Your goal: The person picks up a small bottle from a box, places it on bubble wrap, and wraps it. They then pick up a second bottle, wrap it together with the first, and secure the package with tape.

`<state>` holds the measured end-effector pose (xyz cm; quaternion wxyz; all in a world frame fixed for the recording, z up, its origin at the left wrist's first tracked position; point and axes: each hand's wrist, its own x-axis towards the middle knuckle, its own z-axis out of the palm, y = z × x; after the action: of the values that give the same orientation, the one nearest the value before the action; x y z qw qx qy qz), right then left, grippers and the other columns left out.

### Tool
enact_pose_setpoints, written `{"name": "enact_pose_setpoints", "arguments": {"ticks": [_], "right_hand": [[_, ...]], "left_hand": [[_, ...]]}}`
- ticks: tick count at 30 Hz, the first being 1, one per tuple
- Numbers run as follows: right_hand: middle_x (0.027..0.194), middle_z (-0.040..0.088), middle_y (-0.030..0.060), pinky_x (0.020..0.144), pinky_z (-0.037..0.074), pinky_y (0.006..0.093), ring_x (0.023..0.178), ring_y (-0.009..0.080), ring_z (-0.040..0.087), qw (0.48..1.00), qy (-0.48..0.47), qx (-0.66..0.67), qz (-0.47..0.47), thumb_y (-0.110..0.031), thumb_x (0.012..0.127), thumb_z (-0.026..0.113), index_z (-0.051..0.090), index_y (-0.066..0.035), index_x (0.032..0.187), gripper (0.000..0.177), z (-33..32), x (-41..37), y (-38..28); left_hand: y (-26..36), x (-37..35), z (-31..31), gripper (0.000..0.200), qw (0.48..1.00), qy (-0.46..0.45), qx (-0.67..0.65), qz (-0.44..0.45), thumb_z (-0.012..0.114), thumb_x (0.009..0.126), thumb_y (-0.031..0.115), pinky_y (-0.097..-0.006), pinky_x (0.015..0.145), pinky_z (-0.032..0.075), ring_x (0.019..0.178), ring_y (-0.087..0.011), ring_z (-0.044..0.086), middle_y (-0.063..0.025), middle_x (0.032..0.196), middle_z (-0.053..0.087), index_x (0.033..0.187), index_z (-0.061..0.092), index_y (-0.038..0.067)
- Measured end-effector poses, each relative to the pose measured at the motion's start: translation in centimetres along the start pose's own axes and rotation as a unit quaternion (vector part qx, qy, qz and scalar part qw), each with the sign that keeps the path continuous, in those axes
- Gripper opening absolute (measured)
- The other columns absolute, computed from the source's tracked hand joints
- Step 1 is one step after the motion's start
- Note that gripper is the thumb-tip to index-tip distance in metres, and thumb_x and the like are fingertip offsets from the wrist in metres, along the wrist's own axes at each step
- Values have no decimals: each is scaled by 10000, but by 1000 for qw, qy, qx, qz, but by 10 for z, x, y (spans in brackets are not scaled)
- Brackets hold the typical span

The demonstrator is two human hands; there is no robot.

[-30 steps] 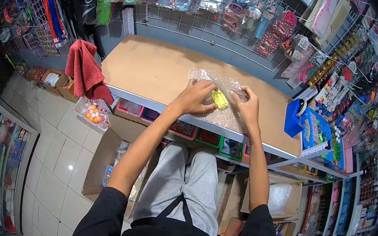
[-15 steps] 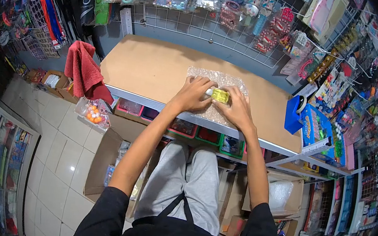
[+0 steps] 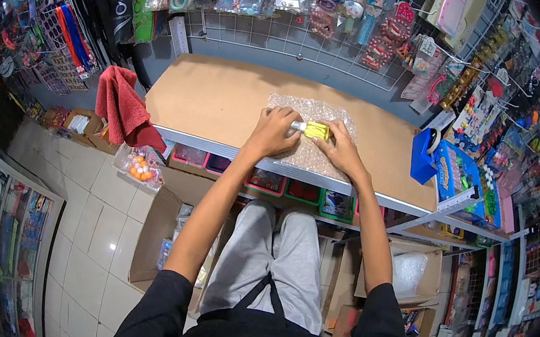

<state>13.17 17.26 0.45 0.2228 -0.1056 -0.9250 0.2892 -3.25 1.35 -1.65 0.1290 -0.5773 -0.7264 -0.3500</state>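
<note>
1. My left hand (image 3: 273, 132) and right hand (image 3: 342, 151) came together on a yellow item (image 3: 317, 130). The fingers of both were closed on it, the left at its white end and the right along its other side.
2. The yellow item lay on a sheet of bubble wrap (image 3: 307, 165), about midway across it and toward its far half.
3. The bubble wrap was spread flat at the near edge of the brown table (image 3: 212, 95), its front hem reaching the metal rim.
4. A red towel (image 3: 124, 106) hung off the table's left corner, well apart from my hands.
5. A blue dispenser (image 3: 423, 158) stood at the table's right end, beside packets of bright goods.
6. A wire rack (image 3: 265, 33) behind the table carried rows of small packaged goods.
7. Open cardboard boxes (image 3: 160, 222) sat on the tiled floor below, beside my grey-trousered knees.
</note>
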Motion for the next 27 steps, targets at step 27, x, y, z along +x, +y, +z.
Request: {"name": "enact_pose_setpoints", "arguments": {"ticks": [27], "right_hand": [[1147,579,125,898,477,346,976,224,574,993,62,94,20,-310,876,720,573,-111,1331,519,2,4,6]], "left_hand": [[4,-2,-9,324,947,105,177,-245,687,804,248,-469,879,450,989,-380,572,-216,1002,623,952,631,-34]]}}
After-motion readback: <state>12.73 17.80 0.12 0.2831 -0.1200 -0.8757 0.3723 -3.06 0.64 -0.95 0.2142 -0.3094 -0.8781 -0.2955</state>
